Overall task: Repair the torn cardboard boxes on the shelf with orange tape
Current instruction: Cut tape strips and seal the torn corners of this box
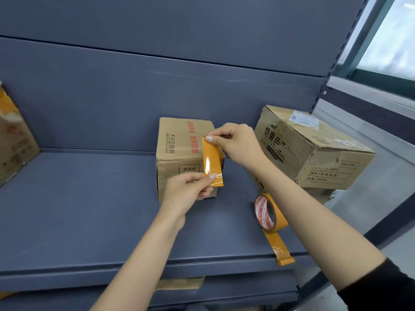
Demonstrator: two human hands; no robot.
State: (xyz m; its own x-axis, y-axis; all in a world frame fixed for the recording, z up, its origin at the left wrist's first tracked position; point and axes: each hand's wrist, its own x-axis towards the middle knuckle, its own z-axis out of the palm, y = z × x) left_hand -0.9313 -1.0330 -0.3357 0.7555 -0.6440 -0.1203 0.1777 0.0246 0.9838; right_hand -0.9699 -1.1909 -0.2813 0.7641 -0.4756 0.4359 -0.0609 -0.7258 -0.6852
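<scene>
Head view: cut strip of orange tape [212,161] held taut and near-vertical in front of the middle box [179,153], close to its right front edge. Right hand [238,142] pinches the strip's top end between thumb and forefinger; left hand [190,187] pinches the bottom end the same way, other fingers curled under. Both forearms reach up from the near edge, the right coming in from the right over the tape roll [268,213]. That roll stands on edge on the shelf [89,209], near right of the box, its loose tail running off the shelf lip. A bigger dented box [314,149] sits tilted at far right, another box [15,140] at far left with orange already on it.

Step in hand looks like laying the strip on the box corner. To do it well: keep the strip tight so it doesn't fold on itself, centre it over the tear, land the top end first, then smooth downward with the thumb. Tear itself is hidden behind strip, can't tell its extent
</scene>
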